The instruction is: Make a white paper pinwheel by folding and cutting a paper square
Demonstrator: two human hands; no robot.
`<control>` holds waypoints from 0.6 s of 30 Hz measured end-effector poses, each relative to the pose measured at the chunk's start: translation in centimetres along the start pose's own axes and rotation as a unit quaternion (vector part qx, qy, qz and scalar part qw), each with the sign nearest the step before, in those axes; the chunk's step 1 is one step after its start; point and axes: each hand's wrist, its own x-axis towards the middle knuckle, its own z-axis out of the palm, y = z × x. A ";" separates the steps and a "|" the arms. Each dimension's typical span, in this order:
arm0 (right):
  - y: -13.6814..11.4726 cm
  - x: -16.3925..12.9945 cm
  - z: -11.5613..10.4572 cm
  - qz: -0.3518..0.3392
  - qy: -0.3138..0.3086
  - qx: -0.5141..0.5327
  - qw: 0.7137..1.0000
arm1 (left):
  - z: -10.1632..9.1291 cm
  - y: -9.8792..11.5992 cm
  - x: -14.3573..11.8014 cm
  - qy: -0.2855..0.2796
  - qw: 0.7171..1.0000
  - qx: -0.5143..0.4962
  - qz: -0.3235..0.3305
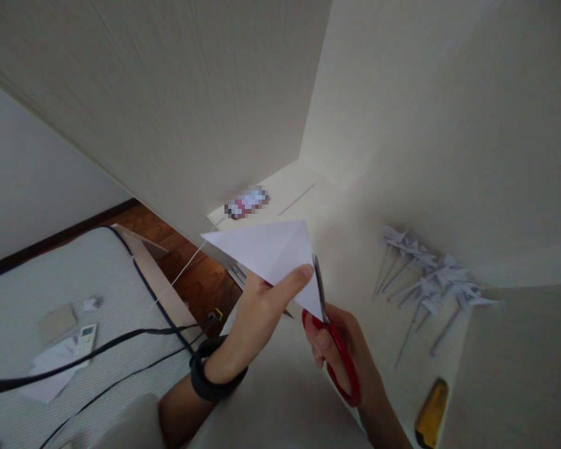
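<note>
Holding one folded white paper triangle point(271, 252) up over the tabletop point(355, 262) with my left hand point(257, 318), fingers closed on its lower edge and one finger stretched along the front of it. There's a dark band point(212, 380) on that wrist, forearm coming up from the bottom of the view.

My right hand point(343, 349) is wrapped around one pair of red-handled scissors point(334, 343), fingers through the loops, blades pointing up and sitting right at the triangle's right edge. Can't tell how far the blades are parted from here.

Off to the right on the tabletop there's a pile of paper pinwheels on sticks point(430, 284); they overlap too much to count, several at least. One yellow and black cutter point(431, 415) lies nearer me, well apart from the pile. One blurred-out object point(247, 202) sits at the far end, so nothing readable there.

Down left on the bed point(23, 299): one white remote point(86, 337), some paper scraps point(47, 371) and two black cables point(121, 355). No legible writing anywhere.
</note>
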 end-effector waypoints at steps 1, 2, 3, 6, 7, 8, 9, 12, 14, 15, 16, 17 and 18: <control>-0.1 0.0 0.0 -0.008 -0.002 0.001 1.000 | 0.0 0.1 0.0 -0.010 1.000 0.001 -0.007; -0.2 0.0 0.0 -0.014 -0.006 0.005 1.000 | 0.1 0.3 0.0 -0.021 1.000 0.001 -0.012; -0.2 -0.1 -0.1 -0.018 -0.010 0.012 1.000 | 0.1 0.4 0.0 -0.029 0.999 -0.001 -0.017; 0.0 -0.3 -0.4 -0.009 -0.033 0.029 0.999 | 0.1 0.9 0.1 -0.045 0.999 -0.011 -0.019; 0.1 -0.4 -0.5 -0.005 -0.039 0.030 0.999 | 0.1 1.0 0.1 -0.048 0.999 -0.015 -0.018; 0.2 -0.4 -0.6 -0.002 -0.044 0.030 0.999 | 0.1 1.1 0.1 -0.052 0.998 -0.017 -0.019; 0.2 -0.4 -0.7 -0.001 -0.046 0.030 0.998 | 0.0 1.1 0.1 -0.059 0.998 -0.018 -0.020; 0.0 -0.4 -0.9 -0.007 -0.051 0.033 0.998 | -0.1 1.1 0.0 -0.079 0.997 -0.008 -0.025; -0.2 -0.4 -1.0 -0.012 -0.050 0.026 0.998 | -0.1 1.1 0.0 -0.081 0.996 -0.003 -0.024; -0.3 -0.4 -1.1 -0.013 -0.045 0.017 0.999 | -0.1 1.2 0.0 -0.078 0.997 -0.003 -0.023; -0.4 -0.5 -1.2 -0.011 -0.041 0.009 0.999 | 0.0 1.3 0.0 -0.074 0.997 -0.006 -0.023; -0.5 -0.7 -1.3 -0.008 -0.041 0.001 0.999 | 0.0 1.4 0.0 -0.069 0.997 -0.008 -0.025; -0.5 -0.8 -1.4 -0.002 -0.041 -0.006 0.999 | 0.1 1.5 0.0 -0.063 0.998 -0.010 -0.026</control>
